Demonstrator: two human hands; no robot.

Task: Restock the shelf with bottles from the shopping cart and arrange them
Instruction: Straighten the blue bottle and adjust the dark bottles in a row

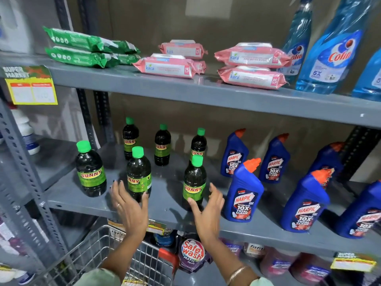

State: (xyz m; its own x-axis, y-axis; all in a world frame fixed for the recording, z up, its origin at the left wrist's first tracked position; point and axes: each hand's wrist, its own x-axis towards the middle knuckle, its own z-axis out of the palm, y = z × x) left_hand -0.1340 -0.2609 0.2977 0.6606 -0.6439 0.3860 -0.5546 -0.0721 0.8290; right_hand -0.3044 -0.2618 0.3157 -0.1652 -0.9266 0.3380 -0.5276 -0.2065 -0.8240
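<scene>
Several dark Sunny bottles with green caps stand on the grey middle shelf (165, 205). The front row holds one at the left (90, 169), one in the middle (138, 174) and one at the right (194, 181). Three more stand behind, such as one (162, 145). My left hand (128, 207) is open just in front of the middle front bottle, fingertips touching or nearly touching it. My right hand (208, 211) is open beside the right front bottle, thumb near its base. Neither hand holds anything.
Blue Harpic bottles (243, 193) fill the shelf's right half. Wipe packs (171, 66) and blue Colin bottles (332, 58) sit on the shelf above. The wire shopping cart (97, 252) is below my left arm. Detergent bottles (191, 252) stand on the lower shelf.
</scene>
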